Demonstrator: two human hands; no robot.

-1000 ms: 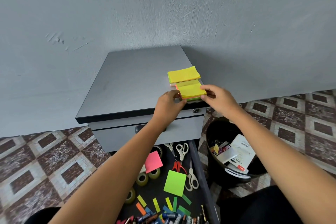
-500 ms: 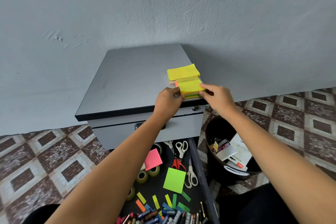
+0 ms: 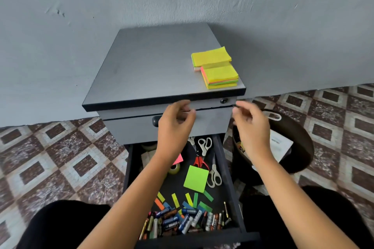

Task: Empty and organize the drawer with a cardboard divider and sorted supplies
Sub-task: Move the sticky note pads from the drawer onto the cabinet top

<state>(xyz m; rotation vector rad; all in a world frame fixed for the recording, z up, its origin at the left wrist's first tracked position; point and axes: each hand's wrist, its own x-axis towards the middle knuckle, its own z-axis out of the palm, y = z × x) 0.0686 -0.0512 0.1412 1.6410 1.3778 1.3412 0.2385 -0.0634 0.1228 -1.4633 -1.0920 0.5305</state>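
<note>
Done so far: two sticky-note stacks (image 3: 221, 76) lie on the tabletop (image 3: 151, 66) above the drawer (image 3: 227, 172), toward its right side. The nearer stack overlaps the farther.
Still inside the drawer: batteries (image 3: 182, 222) heaped at its front, paper flags (image 3: 189, 198) just behind them, a green note pad (image 3: 196, 178) mid-drawer, scissors (image 3: 204, 145) toward the back, and a tape roll (image 3: 174, 168).
Progress: early, I judge. Most of the emptying remains, and I see no cardboard divider.
Beside the drawer: a black bin (image 3: 299, 147) to its right, with papers in it.
Left hand (image 3: 176, 125): over the drawer's back end, fingers loosely curled, holding nothing.
Right hand (image 3: 253, 127): over the drawer's back right corner, fingers slack, empty.
</note>
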